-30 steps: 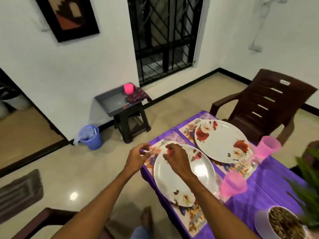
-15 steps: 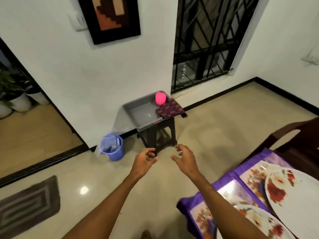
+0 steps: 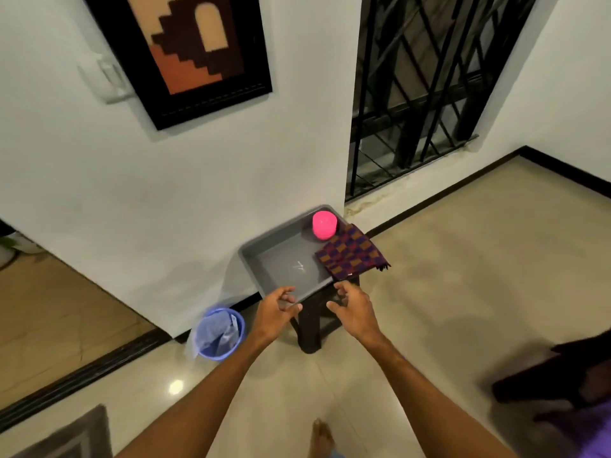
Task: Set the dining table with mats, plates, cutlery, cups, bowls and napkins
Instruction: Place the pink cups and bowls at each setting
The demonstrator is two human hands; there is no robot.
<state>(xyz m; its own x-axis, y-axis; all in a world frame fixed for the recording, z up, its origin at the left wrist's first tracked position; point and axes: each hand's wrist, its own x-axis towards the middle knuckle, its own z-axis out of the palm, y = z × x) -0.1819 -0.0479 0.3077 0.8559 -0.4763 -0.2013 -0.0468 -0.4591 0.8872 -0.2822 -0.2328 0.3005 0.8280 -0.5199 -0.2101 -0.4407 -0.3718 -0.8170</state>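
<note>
A grey tray (image 3: 264,256) sits on a dark stool (image 3: 310,328) against the white wall. In the tray's far corner stands an upturned pink cup (image 3: 324,225). A folded checked cloth (image 3: 351,252) in purple and orange lies over the tray's right edge. My left hand (image 3: 276,314) hovers at the tray's near edge with loosely curled fingers, holding nothing. My right hand (image 3: 353,309) floats just right of it, below the cloth, fingers spread and empty. A corner of the purple tablecloth (image 3: 595,438) shows at the bottom right.
A blue bucket (image 3: 220,333) with a plastic liner stands on the floor left of the stool. A dark chair (image 3: 555,375) juts in at the right. A barred window and a framed picture are on the wall. My bare foot (image 3: 322,438) is on the tiled floor.
I have turned away from the table with its plates and pink cups and moved to the stool. Both hands have left the plate and now reach the tray's near edge.
</note>
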